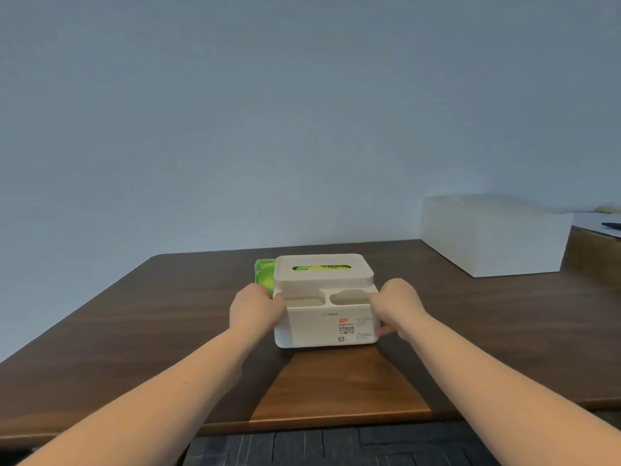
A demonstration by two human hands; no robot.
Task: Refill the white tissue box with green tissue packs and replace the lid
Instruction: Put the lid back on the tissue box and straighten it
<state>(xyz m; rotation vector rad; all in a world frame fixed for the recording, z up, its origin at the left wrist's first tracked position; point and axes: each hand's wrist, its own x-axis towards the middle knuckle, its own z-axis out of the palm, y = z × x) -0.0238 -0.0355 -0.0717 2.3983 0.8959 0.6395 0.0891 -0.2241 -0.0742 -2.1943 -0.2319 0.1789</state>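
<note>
Left hand point(257, 307) and right hand point(398, 306) clasp the box point(322, 326) sides between them; it looks light, stiff, slick plastic.

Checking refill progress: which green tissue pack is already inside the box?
The green tissue pack showing through the lid's slot; the other pack sits outside, behind the white tissue box.
</note>
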